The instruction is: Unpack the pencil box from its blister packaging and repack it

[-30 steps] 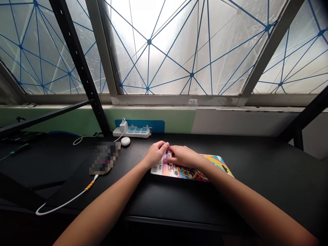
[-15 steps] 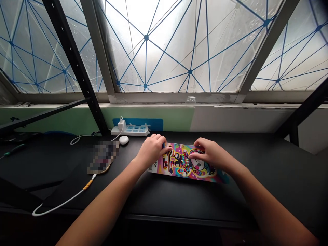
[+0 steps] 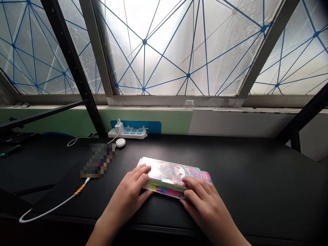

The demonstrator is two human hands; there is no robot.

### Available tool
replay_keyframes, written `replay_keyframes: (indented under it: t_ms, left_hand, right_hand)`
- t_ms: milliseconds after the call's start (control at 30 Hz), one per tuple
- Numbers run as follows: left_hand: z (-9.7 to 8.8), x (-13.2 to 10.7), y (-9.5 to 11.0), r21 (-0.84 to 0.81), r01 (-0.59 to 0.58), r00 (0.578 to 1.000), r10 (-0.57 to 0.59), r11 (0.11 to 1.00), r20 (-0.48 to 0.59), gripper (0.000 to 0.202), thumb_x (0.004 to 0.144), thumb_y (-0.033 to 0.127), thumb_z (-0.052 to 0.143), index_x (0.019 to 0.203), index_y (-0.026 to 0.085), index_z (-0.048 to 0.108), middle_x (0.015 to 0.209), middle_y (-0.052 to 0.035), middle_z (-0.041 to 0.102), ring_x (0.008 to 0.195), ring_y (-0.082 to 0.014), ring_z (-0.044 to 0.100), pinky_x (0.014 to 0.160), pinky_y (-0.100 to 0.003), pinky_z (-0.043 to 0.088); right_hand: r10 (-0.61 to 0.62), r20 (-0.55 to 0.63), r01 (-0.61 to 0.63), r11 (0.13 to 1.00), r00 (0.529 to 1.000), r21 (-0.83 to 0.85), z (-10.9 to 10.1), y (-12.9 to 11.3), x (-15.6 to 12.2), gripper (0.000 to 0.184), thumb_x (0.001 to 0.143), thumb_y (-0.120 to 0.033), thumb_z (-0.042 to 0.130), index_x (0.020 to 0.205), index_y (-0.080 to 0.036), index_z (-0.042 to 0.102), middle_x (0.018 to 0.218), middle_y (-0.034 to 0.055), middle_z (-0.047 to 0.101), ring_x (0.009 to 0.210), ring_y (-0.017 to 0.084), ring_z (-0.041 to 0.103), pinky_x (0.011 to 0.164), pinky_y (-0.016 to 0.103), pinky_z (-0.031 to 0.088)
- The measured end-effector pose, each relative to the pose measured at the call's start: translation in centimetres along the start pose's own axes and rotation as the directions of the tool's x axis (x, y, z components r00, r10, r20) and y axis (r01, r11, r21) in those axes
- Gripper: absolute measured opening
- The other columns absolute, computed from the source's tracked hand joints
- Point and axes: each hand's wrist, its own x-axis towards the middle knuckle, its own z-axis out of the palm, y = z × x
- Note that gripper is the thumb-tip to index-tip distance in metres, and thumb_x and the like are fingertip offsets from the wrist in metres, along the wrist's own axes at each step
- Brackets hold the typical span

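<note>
A flat, glossy pencil case (image 3: 166, 171) with a cartoon character on its lid lies on the black table. Its near side shows a green band and a pale clasp-like tab at the middle. Beneath it a colourful printed layer (image 3: 206, 176) sticks out at the right end; whether this is a separate piece I cannot tell. My left hand (image 3: 132, 188) grips the left end, fingers over the top and thumb low at the near side. My right hand (image 3: 205, 200) holds the near right edge, fingertips on the lid and thumb below. The undersides are hidden.
Left of the case lies a blurred-out, phone-like item (image 3: 98, 160) with a white cable (image 3: 51, 209). A small white round case (image 3: 120, 142) and a white power strip (image 3: 133, 132) are behind it. Black metal posts (image 3: 74, 65) rise at both sides before the window.
The case has come nearer and turned: its lid now faces up and its near side shows. Both hands moved from its far edge to its near edge. The view shifted slightly.
</note>
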Motion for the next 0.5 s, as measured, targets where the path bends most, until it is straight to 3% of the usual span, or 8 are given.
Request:
replay_keyframes:
  t_ms: [100,167,300,400,500]
  left_hand:
    - [-0.6,0.0,-0.4,-0.043,0.094,0.994,-0.092,0.995,0.051,0.038,0.094,0.031,0.066,0.128,0.027,0.050,0.129,-0.0105,0.065,0.120,-0.0295,0.062,0.097,-0.045,0.055]
    - [-1.4,0.8,-0.6,-0.047,0.130,0.987,-0.125,0.990,0.097,0.037,0.094,0.035,0.066,0.128,0.028,0.053,0.123,-0.0087,0.066,0.113,-0.0273,0.065,0.095,-0.042,0.056]
    - [-2.4,3.4,-1.6,-0.001,0.115,0.968,-0.111,0.993,0.224,0.044,0.092,0.043,0.068,0.132,0.027,0.056,0.138,-0.0096,0.060,0.130,-0.0293,0.055,0.107,-0.043,0.048]
    - [-2.4,5.3,-2.7,0.015,0.103,0.916,-0.101,0.995,0.388,0.070,0.086,0.054,0.073,0.145,0.026,0.048,0.151,-0.0123,0.051,0.141,-0.0344,0.044,0.113,-0.049,0.040]
    - [-2.1,6.3,-3.3,-0.057,0.117,0.875,-0.076,0.992,0.477,0.073,0.084,0.054,0.074,0.146,0.027,0.048,0.148,-0.0119,0.053,0.136,-0.0327,0.049,0.110,-0.045,0.044]
  right_hand:
    - [0.001,0.124,-0.013,0.995,0.992,0.101,-0.2,0.6,-0.5,0.003,0.096,-0.024,0.060,0.093,-0.024,0.061,0.121,0.0099,0.069,0.107,0.028,0.065,0.089,0.044,0.053]
    - [-0.010,0.200,-0.019,0.989,0.980,0.144,-0.9,1.5,-0.3,0.003,0.097,-0.025,0.058,0.096,-0.025,0.062,0.123,0.0093,0.068,0.109,0.026,0.064,0.092,0.043,0.053]
    - [0.072,0.360,-0.148,0.971,0.930,0.189,-2.3,4.1,1.5,0.022,0.098,-0.039,0.057,0.116,-0.026,0.060,0.136,0.0105,0.061,0.120,0.026,0.060,0.099,0.041,0.050]
    - [0.177,0.529,-0.321,0.927,0.830,0.193,-2.3,6.3,3.8,0.047,0.094,-0.056,0.057,0.128,-0.024,0.056,0.142,0.0127,0.056,0.127,0.028,0.056,0.103,0.042,0.048]
    - [0.202,0.699,-0.445,0.876,0.686,0.184,-1.5,7.7,5.7,0.058,0.089,-0.064,0.059,0.131,-0.025,0.057,0.136,0.0115,0.060,0.120,0.030,0.059,0.097,0.041,0.050]
